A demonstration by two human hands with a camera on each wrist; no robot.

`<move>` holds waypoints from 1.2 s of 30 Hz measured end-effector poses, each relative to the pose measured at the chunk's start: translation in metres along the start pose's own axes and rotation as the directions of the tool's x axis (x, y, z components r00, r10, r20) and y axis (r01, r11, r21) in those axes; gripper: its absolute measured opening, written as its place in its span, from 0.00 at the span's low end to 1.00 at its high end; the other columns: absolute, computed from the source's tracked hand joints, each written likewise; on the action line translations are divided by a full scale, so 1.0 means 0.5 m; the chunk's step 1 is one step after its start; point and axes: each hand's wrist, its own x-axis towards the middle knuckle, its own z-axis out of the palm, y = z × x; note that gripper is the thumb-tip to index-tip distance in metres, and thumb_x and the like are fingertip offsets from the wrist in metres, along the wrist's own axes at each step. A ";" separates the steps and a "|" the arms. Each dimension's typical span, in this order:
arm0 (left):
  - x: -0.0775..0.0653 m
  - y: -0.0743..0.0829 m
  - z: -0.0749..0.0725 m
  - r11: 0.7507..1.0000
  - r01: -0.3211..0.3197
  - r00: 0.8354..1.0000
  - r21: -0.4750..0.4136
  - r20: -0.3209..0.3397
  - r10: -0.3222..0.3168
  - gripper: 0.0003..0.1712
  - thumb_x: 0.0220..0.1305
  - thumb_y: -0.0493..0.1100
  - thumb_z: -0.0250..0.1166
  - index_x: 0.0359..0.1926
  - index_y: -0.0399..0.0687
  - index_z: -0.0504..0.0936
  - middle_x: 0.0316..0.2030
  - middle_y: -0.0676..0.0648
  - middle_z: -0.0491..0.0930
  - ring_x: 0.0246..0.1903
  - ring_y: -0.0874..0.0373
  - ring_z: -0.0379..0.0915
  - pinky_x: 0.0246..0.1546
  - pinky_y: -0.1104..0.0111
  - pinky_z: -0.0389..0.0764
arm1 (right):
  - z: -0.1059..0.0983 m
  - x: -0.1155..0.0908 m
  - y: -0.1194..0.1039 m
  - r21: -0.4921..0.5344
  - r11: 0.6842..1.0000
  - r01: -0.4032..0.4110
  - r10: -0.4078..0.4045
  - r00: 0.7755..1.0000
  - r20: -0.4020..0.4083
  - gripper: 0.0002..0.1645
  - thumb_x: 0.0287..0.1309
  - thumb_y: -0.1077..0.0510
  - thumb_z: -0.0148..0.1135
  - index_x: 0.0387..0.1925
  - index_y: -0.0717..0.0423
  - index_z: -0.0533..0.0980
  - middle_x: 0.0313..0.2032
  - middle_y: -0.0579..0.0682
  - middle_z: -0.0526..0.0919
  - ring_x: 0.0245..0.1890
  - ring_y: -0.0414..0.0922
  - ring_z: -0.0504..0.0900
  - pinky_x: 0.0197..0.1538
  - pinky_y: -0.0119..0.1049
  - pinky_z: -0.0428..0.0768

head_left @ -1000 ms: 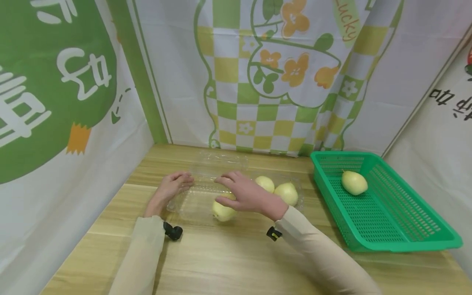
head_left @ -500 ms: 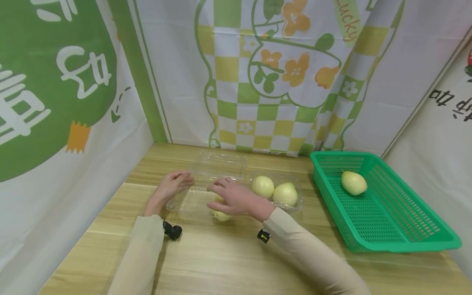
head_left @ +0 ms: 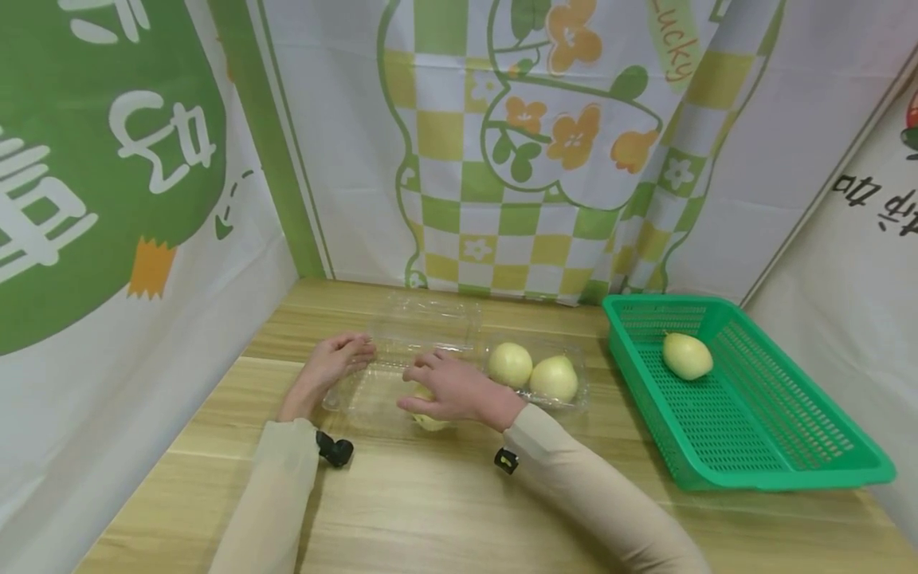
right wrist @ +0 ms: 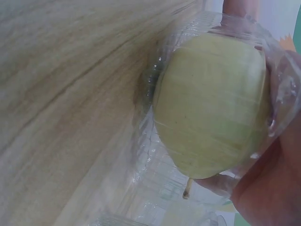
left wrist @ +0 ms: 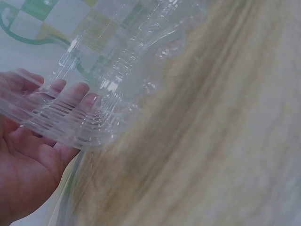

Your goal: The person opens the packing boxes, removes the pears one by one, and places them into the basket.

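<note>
Two pale sleeves [head_left: 602, 494] reach in over the near part of the wooden surface [head_left: 416, 518], each with a small black device [head_left: 334, 450] at its wrist. Beyond them, the right hand [head_left: 457, 391] has its grip curled round a yellow pear [right wrist: 209, 106], which sits in the right part of a clear plastic box [head_left: 373, 405], its stem showing below the thumb in the right wrist view. At the left end of the box rests the left hand [head_left: 335, 363], its grip relaxed; its fingers show through the plastic. To the right, two more pears [head_left: 534, 373] sit side by side in clear plastic. Farther right stands a green basket [head_left: 796, 480] with a single pear [head_left: 687, 356] toward its far left. Past the box lies its turned-back clear lid [head_left: 426, 316], and behind everything hangs a checked, flowered curtain [head_left: 476, 199].
</note>
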 end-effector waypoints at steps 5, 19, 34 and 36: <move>0.003 -0.002 0.002 1.000 -0.009 1.000 -0.006 -0.008 0.009 0.30 0.77 0.48 0.48 0.68 0.29 0.64 0.64 0.28 0.69 0.64 0.38 0.69 0.65 0.59 0.75 | 0.002 0.002 -0.003 -0.005 1.000 -0.016 0.016 0.999 0.035 0.36 0.67 0.28 0.41 0.60 0.45 0.76 0.61 0.50 0.77 0.62 0.49 0.73 0.59 0.44 0.80; 0.005 -0.004 0.003 1.000 -0.014 1.000 -0.007 -0.015 0.013 0.28 0.78 0.46 0.47 0.68 0.30 0.64 0.63 0.28 0.70 0.64 0.39 0.70 0.61 0.63 0.78 | 0.010 0.003 -0.005 0.046 0.999 -0.009 0.006 0.998 0.069 0.34 0.67 0.27 0.42 0.52 0.44 0.81 0.48 0.45 0.82 0.44 0.40 0.79 0.39 0.30 0.79; 0.003 -0.002 0.001 1.000 -0.012 1.000 -0.028 -0.009 0.012 0.28 0.78 0.45 0.47 0.68 0.28 0.63 0.64 0.26 0.69 0.64 0.38 0.68 0.64 0.61 0.76 | 0.015 0.012 -0.004 0.025 1.000 0.006 -0.008 0.998 0.062 0.21 0.66 0.37 0.48 0.37 0.44 0.80 0.30 0.40 0.77 0.27 0.35 0.73 0.22 0.24 0.70; 0.004 -0.003 0.001 1.000 -0.009 1.000 -0.029 -0.010 0.009 0.28 0.78 0.46 0.47 0.68 0.29 0.63 0.64 0.27 0.69 0.64 0.38 0.69 0.63 0.61 0.76 | 0.017 0.013 -0.005 0.028 1.000 -0.002 0.001 0.999 0.054 0.20 0.65 0.38 0.49 0.36 0.43 0.80 0.30 0.40 0.77 0.26 0.35 0.73 0.21 0.25 0.70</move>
